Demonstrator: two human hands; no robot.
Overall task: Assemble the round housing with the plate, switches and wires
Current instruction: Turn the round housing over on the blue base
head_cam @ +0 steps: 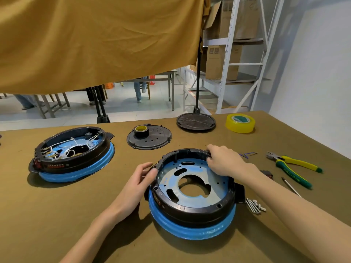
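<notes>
Two hands [139,179] [225,160] on round housing [191,211]

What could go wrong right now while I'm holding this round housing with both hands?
The loose screws lie right beside the round housing, so turning it might scatter them. The left hand and right hand grip only the rim, so the perforated plate inside may shift out of line.

Bare table [62,211] lies open to the left of the near round housing [191,211] and between it and the wired housing [72,154], while a screw pile [254,205], screwdriver [290,186] and pliers [294,168] crowd its right side and a black plate [150,138] stands behind.
</notes>
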